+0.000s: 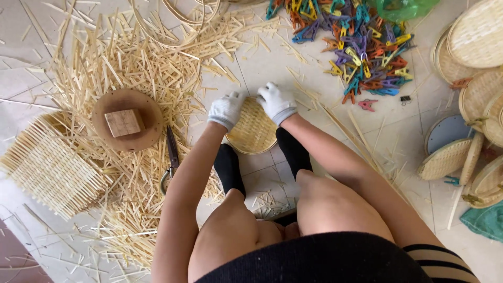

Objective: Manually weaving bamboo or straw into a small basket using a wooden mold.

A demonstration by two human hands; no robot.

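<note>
Both gloved hands, left hand [226, 110] and right hand [276, 102], grasp the woven disc's [254, 131] far edge.

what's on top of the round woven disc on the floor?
Both gloved hands: left hand on the left rim, right hand on the upper right of the woven disc. The weave under the gloves is covered; underside not visible.
</note>
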